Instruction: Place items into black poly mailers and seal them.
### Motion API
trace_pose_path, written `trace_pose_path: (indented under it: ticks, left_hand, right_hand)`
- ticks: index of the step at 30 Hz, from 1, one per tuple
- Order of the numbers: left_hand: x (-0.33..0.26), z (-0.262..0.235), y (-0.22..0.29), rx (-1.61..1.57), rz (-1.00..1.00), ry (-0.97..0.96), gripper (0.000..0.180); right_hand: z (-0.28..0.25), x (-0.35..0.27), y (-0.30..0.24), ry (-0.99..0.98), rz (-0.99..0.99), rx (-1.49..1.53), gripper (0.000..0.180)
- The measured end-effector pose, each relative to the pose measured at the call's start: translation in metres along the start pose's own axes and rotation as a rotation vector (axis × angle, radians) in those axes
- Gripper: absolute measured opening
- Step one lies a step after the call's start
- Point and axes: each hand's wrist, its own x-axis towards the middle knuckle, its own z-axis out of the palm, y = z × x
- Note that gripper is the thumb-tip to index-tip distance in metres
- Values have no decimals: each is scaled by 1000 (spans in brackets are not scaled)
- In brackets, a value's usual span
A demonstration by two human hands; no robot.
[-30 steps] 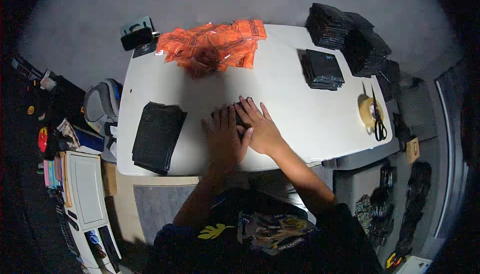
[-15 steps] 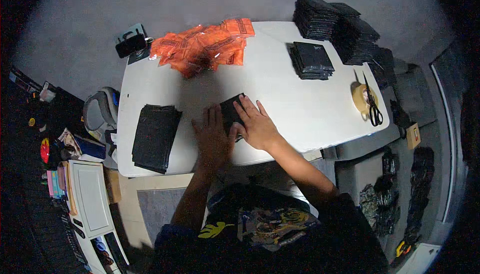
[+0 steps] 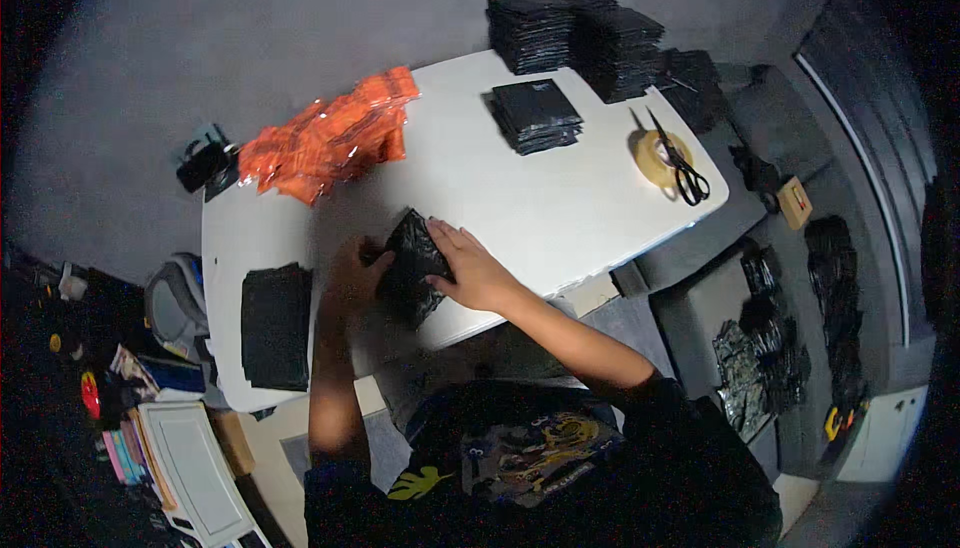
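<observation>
A flat, glossy black plastic package (image 3: 408, 273) is between my hands near the front edge of the white table (image 3: 480, 208), slightly creased and turned at an angle. My right hand (image 3: 472, 273) holds its right edge, thumb on the face and fingers stretched along the side. On the opposite edge my left hand (image 3: 352, 278) grips it with the thumb over the front; deep shadow covers most of those fingers. Left of my hands lies a stack of flat black sheets or bags (image 3: 276, 328). Farther off sits a small pile of black packages (image 3: 538, 115).
Orange clear-wrapped packets (image 3: 330, 138) heap at the far left, beside a dark phone-like device (image 3: 205, 166). Tall black stacks (image 3: 575, 38) stand at the back. Black scissors (image 3: 685, 173) rest on a tape roll (image 3: 655, 160) at right. A white cabinet (image 3: 195, 468) stands lower left.
Both hands were lying flat over the dark package; now they hold its opposite edges, and more of its face shows. My view has shifted, so the table sits turned and farther left.
</observation>
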Motion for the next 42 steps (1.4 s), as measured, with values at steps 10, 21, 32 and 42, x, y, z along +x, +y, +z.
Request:
trace_pose_path:
  ticks: [10,21,32,42]
  left_hand:
    - [42,37,71,-828,126,312,30]
    - [143,94,196,-629,-89,52,32]
    - [268,152,174,-616,-172,-62,36]
    - [278,158,183,248,595,369,69]
  right_hand:
    - [-77,13,45,373,238,867,8]
    - [-200,40,148,685,286,336,28]
    - [-237,98,239,576,425,83,33]
    - [-247,111,211,522,82,-196,45]
